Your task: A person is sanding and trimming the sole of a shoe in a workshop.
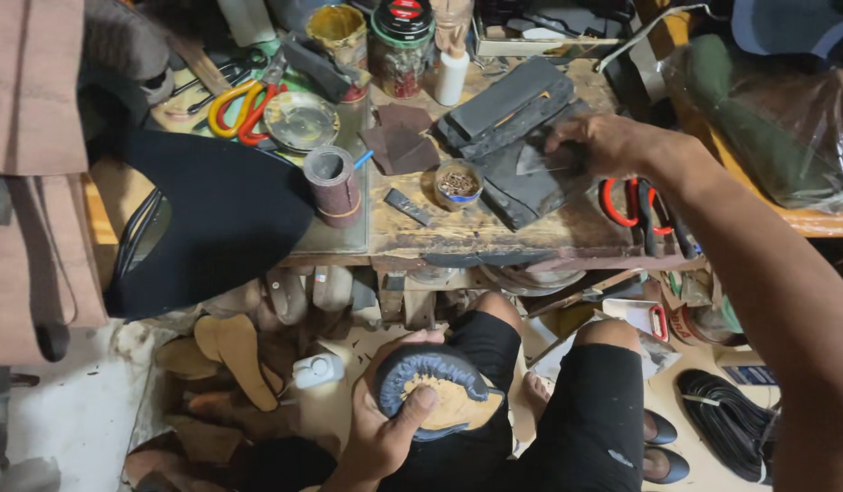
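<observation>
Leather shoe upper [437, 394] gripped by left hand [385, 435]; right hand [602, 143] pinches blade [537, 161].

Head view — steeply down, close

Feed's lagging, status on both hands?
Left hand grips shoe on lap. Right hand on dark pieces on bench. Nothing between.

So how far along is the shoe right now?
Done: the dark upper is already pulled over the form and folded onto the tan bottom of the shoe, which the left hand grips in the lap. In hand: the right hand touches a flat grey blade among dark pieces on the bench. Left: the tan bottom is bare, with no sole on it.
</observation>
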